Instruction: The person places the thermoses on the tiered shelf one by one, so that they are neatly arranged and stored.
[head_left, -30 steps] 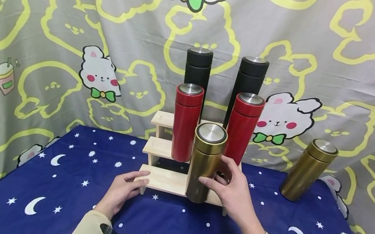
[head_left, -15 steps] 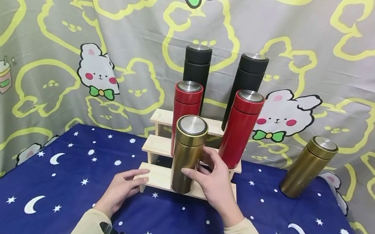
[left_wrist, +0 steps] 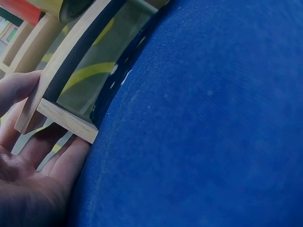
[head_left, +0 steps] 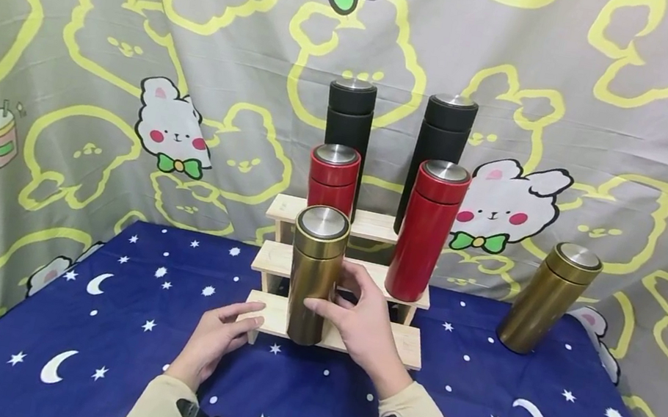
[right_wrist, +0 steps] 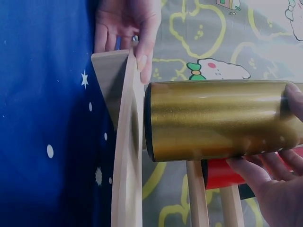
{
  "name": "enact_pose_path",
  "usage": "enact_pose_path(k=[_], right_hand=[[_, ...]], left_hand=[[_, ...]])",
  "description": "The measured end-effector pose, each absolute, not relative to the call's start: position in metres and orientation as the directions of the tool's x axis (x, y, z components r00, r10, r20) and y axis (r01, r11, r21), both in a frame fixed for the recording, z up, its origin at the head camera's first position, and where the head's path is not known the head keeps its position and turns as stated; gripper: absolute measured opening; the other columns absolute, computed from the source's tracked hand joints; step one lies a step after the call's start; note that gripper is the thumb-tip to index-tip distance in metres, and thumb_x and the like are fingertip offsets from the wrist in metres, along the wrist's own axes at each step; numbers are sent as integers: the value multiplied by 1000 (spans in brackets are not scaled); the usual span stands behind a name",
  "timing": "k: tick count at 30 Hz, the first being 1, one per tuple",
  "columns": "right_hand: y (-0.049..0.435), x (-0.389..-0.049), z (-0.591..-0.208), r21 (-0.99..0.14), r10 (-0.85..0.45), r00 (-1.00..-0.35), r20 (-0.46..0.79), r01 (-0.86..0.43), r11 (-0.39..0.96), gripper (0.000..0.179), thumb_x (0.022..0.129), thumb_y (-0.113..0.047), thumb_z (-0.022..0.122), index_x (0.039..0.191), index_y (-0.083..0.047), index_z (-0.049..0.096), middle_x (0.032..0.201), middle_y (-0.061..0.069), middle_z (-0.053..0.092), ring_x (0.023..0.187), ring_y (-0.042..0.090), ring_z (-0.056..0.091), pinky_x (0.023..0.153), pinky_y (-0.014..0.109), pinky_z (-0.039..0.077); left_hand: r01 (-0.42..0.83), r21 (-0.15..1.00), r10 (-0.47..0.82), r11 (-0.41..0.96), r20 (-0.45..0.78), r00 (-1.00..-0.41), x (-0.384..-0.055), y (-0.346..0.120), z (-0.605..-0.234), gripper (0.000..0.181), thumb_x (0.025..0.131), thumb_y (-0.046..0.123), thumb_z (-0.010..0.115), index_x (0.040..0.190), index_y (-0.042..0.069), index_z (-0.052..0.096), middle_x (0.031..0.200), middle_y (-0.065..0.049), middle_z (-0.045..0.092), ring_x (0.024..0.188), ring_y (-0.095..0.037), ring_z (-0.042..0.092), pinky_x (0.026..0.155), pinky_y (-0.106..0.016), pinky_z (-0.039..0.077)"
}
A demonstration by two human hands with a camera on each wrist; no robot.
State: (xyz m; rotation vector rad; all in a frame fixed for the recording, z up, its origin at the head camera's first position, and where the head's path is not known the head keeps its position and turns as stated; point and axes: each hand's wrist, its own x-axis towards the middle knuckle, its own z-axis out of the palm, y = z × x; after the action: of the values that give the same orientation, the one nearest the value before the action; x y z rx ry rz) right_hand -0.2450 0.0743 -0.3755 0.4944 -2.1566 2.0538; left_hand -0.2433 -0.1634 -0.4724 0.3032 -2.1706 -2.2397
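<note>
My right hand (head_left: 364, 322) grips a gold thermos bottle (head_left: 313, 279) with a silver-topped lid, thumb in front and fingers round its right side. The bottle is upright over the left part of the lowest step of a three-step wooden stand (head_left: 404, 342). In the right wrist view the bottle's dark base (right_wrist: 148, 122) is right at the step's surface. My left hand (head_left: 217, 338) holds the left end of that lowest step. In the left wrist view its fingers (left_wrist: 71, 158) lie at the stand's leg, and another digit is against the board.
Two red thermos bottles (head_left: 427, 232) stand on the middle step, the left one partly hidden by the gold bottle. Two black ones (head_left: 444, 135) stand on the top step. Another gold bottle (head_left: 546, 298) stands on the blue star-patterned tablecloth (head_left: 126, 321) at right. A cartoon-print curtain (head_left: 255, 45) hangs behind.
My right hand has moved the gold bottle leftward along the lowest step, from mid-stand to in front of the left red bottle. My left hand has stayed at the step's end.
</note>
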Motion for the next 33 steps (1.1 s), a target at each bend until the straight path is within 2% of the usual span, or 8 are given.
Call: enact_pose_path(k=[22, 33], right_hand=[[74, -249, -380, -949, -118, -945, 304, -311, 52, 63, 74, -7, 86, 130, -7, 59, 123, 11, 62, 113, 27, 59, 95, 43, 48], [80, -251, -381, -937, -199, -930, 308, -333, 109, 68, 78, -13, 84, 137, -10, 51, 127, 10, 59, 118, 25, 56, 99, 46, 45]], left_hand=[[-126, 992, -137, -32, -129, -982, -243, -163, -473, 38, 86, 14, 77, 121, 1, 69, 143, -17, 49, 109, -19, 59, 93, -44, 49], [-127, 992, -137, -26, -129, -982, -243, -164, -473, 38, 86, 15, 78, 121, 1, 69, 143, -17, 49, 112, -21, 58, 93, -45, 48]])
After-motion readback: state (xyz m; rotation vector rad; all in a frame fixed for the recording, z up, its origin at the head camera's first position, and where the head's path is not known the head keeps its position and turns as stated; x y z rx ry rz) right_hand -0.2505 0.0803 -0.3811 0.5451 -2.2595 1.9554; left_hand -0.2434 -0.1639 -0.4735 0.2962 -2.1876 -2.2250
